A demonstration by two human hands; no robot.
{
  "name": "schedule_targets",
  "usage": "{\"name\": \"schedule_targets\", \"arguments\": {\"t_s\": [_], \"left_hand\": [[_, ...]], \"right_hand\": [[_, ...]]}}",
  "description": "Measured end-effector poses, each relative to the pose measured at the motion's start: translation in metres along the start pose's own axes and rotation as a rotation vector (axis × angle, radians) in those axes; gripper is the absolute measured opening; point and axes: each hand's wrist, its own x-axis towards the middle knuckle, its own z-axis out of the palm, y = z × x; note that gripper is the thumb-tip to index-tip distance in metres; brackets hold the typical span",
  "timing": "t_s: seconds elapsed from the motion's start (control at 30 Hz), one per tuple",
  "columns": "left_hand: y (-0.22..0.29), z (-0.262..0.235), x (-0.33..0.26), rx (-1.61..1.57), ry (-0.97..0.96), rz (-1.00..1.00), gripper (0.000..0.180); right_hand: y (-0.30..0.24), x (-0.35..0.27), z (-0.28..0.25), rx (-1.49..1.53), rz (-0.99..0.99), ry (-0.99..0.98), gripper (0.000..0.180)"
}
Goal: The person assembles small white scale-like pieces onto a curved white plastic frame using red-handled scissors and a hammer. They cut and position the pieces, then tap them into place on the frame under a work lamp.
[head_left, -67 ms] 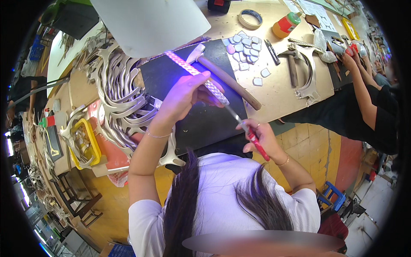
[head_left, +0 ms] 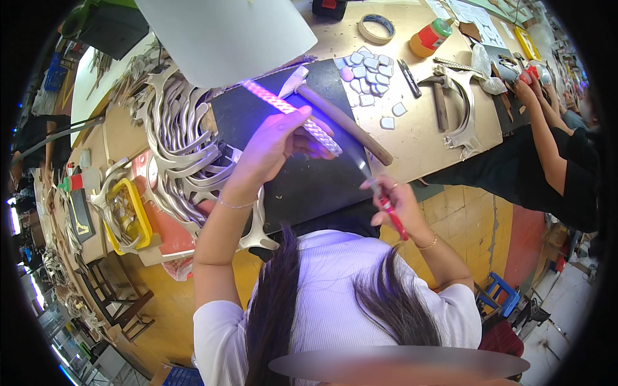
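My left hand (head_left: 278,143) is closed around a pale braided strap (head_left: 270,98), held slanting above the black mat (head_left: 299,190). One end of the strap points up left under a white lamp shade, lit pink and violet; the other pokes out below my fingers. In my right hand (head_left: 397,204) is a slim red-handled tool (head_left: 394,219) with a narrow metal shaft, slightly blurred. Its tip points up left toward the strap's lower end, with a gap between them. A hammer (head_left: 344,122) with a wooden handle lies on the mat just beyond.
The white lamp shade (head_left: 225,38) hangs at the top. Curved metal frames (head_left: 187,154) are piled to the left. Grey tiles (head_left: 370,76), a tape roll (head_left: 376,29) and a glue bottle (head_left: 430,37) lie at the back. Another person's arm (head_left: 547,132) works at the right.
The tool's tip has come away from the strap's lower end, where the two met before. My right hand has moved slightly right; the strap has shifted a little to the upper left.
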Motion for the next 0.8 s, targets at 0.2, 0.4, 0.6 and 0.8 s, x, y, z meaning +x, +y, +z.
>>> {"name": "schedule_targets", "arguments": {"t_s": [0.2, 0.4, 0.6, 0.8], "left_hand": [[-0.016, -0.032, -0.025, -0.163, 0.196, 0.086, 0.038], [-0.044, -0.048, -0.02, -0.57, 0.299, 0.034, 0.034], [-0.049, -0.035, 0.007, -0.766, 0.344, -0.051, 0.035], [-0.025, -0.021, -0.024, -0.327, 0.033, -0.245, 0.036]], "right_hand": [[0.024, -0.001, -0.042, -0.53, 0.024, 0.65, 0.061], [0.055, 0.002, -0.07, -0.597, 0.308, 0.779, 0.052], [0.052, 0.015, -0.075, -0.81, 0.227, 0.666, 0.051], [0.033, 0.016, -0.083, -0.979, 0.275, 0.539, 0.048]]}}
